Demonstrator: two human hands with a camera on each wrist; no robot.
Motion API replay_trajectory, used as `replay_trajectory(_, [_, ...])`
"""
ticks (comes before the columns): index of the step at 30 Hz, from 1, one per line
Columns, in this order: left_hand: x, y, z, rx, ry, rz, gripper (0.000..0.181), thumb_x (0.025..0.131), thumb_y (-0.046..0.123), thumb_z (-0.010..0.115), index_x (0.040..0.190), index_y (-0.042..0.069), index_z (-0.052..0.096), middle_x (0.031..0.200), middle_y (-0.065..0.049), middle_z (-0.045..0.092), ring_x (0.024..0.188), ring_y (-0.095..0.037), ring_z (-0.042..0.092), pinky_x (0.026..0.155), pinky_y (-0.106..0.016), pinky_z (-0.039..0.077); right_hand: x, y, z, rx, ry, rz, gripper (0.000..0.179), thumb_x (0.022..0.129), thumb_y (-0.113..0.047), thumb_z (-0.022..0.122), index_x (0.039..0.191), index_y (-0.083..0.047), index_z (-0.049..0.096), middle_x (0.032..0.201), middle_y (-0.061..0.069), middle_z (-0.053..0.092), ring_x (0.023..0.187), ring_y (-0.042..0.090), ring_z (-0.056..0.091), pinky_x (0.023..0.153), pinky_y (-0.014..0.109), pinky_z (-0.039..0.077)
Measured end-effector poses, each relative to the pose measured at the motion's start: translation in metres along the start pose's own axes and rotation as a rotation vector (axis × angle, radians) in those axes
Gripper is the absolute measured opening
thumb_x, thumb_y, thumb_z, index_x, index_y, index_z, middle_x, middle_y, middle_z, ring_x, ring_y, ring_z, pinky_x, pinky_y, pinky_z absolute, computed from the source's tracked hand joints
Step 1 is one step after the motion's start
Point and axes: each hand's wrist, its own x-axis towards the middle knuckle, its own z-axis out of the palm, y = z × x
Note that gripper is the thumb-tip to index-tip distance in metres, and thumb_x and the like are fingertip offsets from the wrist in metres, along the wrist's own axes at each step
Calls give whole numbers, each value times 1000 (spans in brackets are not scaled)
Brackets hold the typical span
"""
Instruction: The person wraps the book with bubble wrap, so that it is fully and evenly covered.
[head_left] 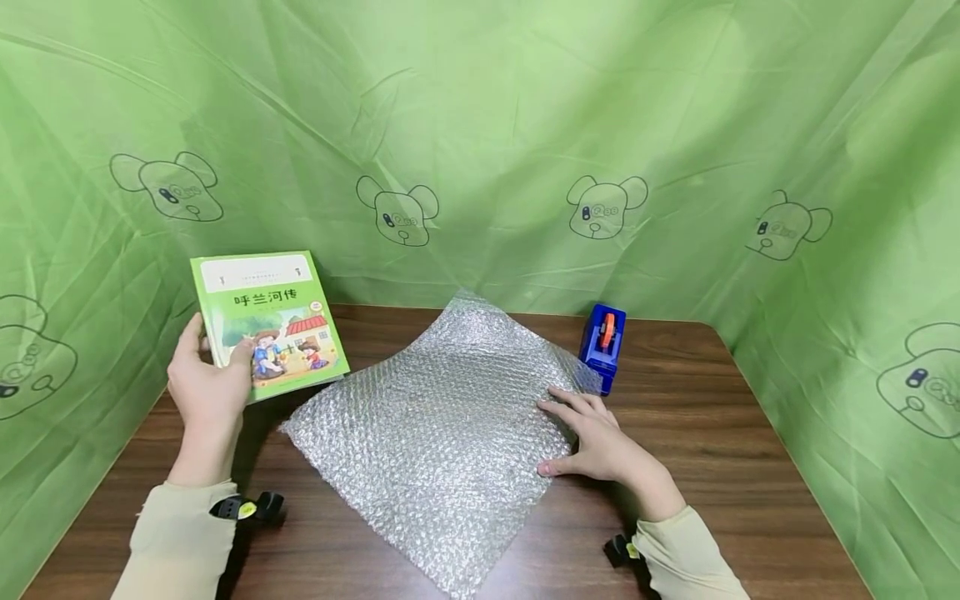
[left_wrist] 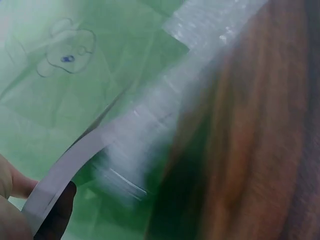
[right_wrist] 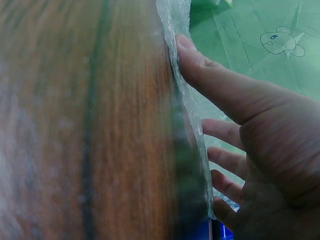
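Observation:
A green-covered book [head_left: 281, 329] with an illustrated front is raised at the left of the table, gripped at its left edge by my left hand [head_left: 210, 375], thumb over the cover. In the left wrist view the book's pages [left_wrist: 55, 187] show edge-on beside the fingers. A sheet of bubble wrap [head_left: 442, 425] lies diagonally across the middle of the table. My right hand [head_left: 600, 437] touches its right edge with spread fingers. In the right wrist view the thumb [right_wrist: 215, 75] and fingertips rest along the edge of the bubble wrap [right_wrist: 187, 100].
A blue tape dispenser [head_left: 602, 346] with an orange core stands at the back right, beside the bubble wrap's right corner. The dark wooden table [head_left: 697, 417] is enclosed by a green cloth [head_left: 495, 125] with printed bear heads at the back and sides.

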Motion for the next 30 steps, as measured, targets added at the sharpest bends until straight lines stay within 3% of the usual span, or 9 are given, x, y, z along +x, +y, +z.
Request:
replay_trajectory(4, [-4, 13, -3, -142, 10, 23, 75, 96, 4, 77, 164, 21, 52, 106, 14, 53, 95, 0, 54, 80, -11, 49, 0, -3, -1, 4, -6, 6, 101, 79, -56, 96, 162, -15, 56, 172, 14, 42, 150, 46, 36, 118, 76, 31])
replay_trajectory(9, [-13, 29, -1, -477, -39, -56, 74, 94, -11, 74, 160, 18, 57, 109, 2, 63, 90, -9, 64, 68, -14, 60, 0, -2, -1, 2, -1, 3, 101, 78, -57, 96, 161, -15, 56, 172, 14, 42, 149, 45, 37, 118, 76, 32])
replay_trajectory(11, [-20, 36, 2, -569, -71, -89, 73, 93, -15, 72, 158, 17, 60, 110, -2, 67, 88, -12, 67, 66, -17, 62, 0, -1, -1, 1, 0, 2, 101, 78, -57, 96, 161, -15, 56, 172, 14, 42, 149, 45, 37, 117, 76, 32])
replay_trajectory(14, [-32, 43, 10, -601, -125, -134, 72, 93, -17, 72, 157, 16, 61, 112, -3, 69, 86, -12, 70, 66, -22, 64, 1, 0, 0, 1, -3, 3, 101, 78, -58, 95, 161, -16, 56, 172, 14, 42, 149, 45, 37, 117, 76, 32])
replay_trajectory(19, [-57, 52, 28, -556, -256, -191, 72, 98, -11, 72, 162, 18, 55, 119, -5, 68, 86, -13, 73, 69, -28, 66, 1, 0, 0, 8, -7, 7, 102, 78, -58, 96, 162, -16, 56, 173, 14, 41, 149, 45, 36, 118, 76, 31])
replay_trajectory(26, [-94, 57, 50, -461, -461, -194, 72, 103, -4, 70, 168, 16, 45, 134, -15, 66, 90, -13, 75, 77, -34, 67, 0, -1, 0, 11, -8, 10, 102, 78, -58, 96, 162, -16, 56, 172, 13, 42, 150, 44, 36, 118, 76, 31])
replay_trajectory(30, [-109, 58, 59, -458, -566, -198, 73, 104, -1, 69, 170, 12, 40, 140, -22, 62, 92, -13, 77, 80, -35, 67, 0, -1, -1, 7, -7, 8, 101, 79, -59, 95, 161, -17, 56, 172, 12, 42, 149, 43, 37, 119, 75, 31])
